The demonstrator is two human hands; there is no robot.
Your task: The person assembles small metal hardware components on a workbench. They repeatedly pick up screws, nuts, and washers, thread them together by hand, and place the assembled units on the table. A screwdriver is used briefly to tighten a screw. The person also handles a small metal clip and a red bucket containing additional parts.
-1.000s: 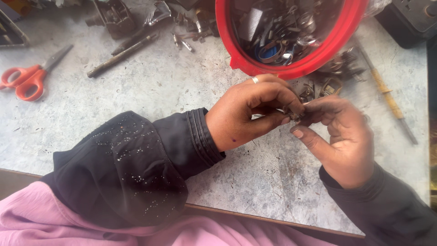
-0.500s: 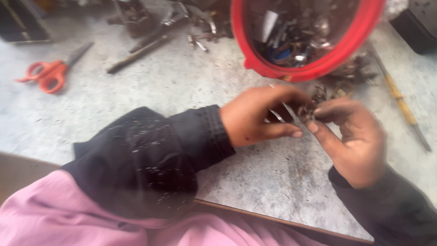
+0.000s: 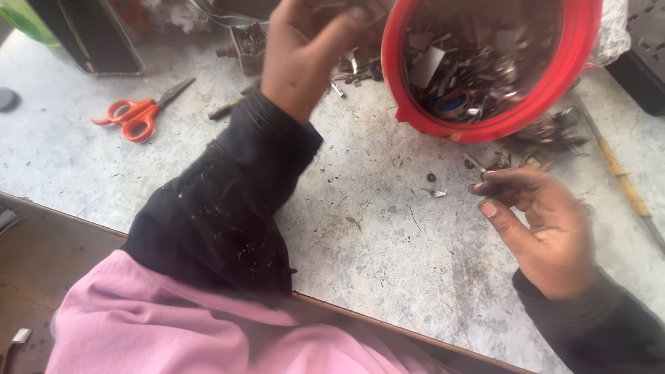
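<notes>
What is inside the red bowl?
The red bowl holds a heap of small metal scrap parts, flat plates and a bluish ring among them. Whatever lies deeper in the heap and the bowl's bottom are covered.

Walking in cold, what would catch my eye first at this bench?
The red tub of metal scraps at the top right stands out most. The left hand is raised beside its rim, while the right hand curls just below it over the worn grey table. Orange scissors lie far left.
</notes>
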